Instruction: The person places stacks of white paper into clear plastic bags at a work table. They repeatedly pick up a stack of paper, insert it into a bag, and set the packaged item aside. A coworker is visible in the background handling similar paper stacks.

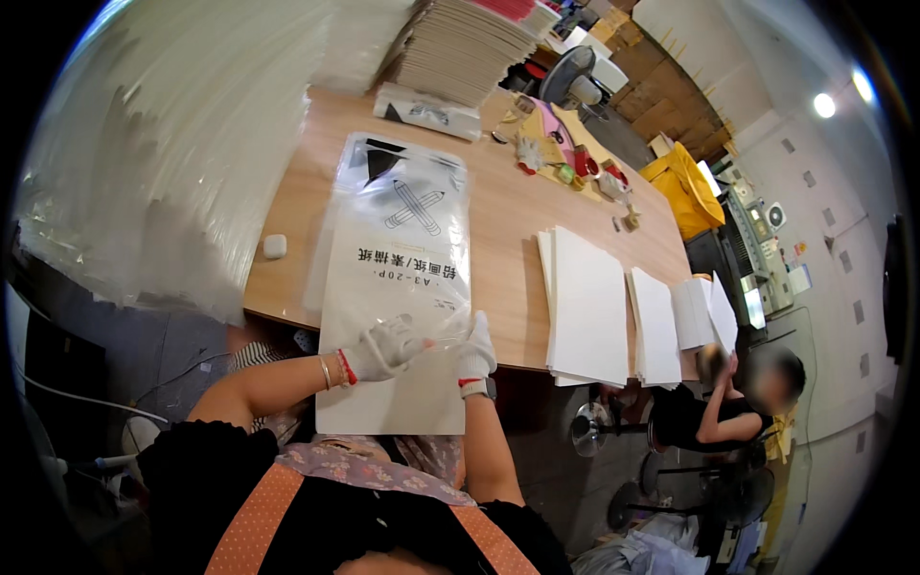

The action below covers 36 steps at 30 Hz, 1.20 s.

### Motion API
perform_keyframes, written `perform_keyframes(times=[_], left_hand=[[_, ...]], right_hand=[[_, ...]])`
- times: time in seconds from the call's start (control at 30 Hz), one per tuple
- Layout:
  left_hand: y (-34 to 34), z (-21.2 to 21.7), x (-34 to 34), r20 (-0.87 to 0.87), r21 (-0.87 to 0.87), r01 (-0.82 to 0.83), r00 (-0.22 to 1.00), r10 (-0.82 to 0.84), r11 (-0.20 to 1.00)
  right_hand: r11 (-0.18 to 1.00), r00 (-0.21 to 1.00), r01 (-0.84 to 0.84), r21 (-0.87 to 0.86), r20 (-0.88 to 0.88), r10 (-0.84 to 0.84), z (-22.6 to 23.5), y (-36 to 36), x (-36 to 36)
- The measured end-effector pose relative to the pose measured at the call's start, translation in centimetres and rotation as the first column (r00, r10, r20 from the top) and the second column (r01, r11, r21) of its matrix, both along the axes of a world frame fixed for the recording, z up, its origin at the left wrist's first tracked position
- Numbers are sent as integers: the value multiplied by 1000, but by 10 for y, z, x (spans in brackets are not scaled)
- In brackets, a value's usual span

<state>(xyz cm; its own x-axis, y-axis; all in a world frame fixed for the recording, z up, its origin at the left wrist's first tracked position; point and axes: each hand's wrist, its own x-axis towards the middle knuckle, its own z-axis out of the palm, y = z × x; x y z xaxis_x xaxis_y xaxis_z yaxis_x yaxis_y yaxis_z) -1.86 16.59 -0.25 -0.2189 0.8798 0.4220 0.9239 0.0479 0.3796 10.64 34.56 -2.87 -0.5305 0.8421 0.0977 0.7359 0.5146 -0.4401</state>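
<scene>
A large white paper pad in a clear plastic bag (401, 249) lies lengthwise on the wooden table (498, 206), its near end hanging over the table's front edge. My left hand (383, 347), in a white glove, pinches the bag's open near end. My right hand (474, 351), also gloved, grips the same edge just to the right. A watch sits on my right wrist, and bracelets on my left.
Stacks of white sheets (586, 307) lie to the right on the table, with smaller stacks (655, 326) beyond. A tall pile of pads (465, 43) stands at the far end. A small white object (275, 245) rests left. Another person (728, 393) sits lower right.
</scene>
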Motion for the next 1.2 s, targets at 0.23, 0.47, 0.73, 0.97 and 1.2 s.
perform_keyframes(times=[0.23,0.47,0.73,0.97,1.2], left_hand=[[-72,-59,-57,568,4,-621,647,509,784],[-185,28,47,591,-101,-379,721,362,920],[-205,-53,67,246,98,-381,905,348,920],[-187,-24,47,847,4,-398,489,208,918],[-89,148,13,413,219,6,905,-98,976]], right_hand=[[905,993,-117,-409,-69,98,-19,5,20],[233,661,-552,-801,-590,-464,-26,-94,140],[870,836,-484,-92,-343,428,-19,-120,158],[730,866,-476,-491,-117,486,12,-72,179],[208,599,-656,-725,-668,-441,-4,-102,89]])
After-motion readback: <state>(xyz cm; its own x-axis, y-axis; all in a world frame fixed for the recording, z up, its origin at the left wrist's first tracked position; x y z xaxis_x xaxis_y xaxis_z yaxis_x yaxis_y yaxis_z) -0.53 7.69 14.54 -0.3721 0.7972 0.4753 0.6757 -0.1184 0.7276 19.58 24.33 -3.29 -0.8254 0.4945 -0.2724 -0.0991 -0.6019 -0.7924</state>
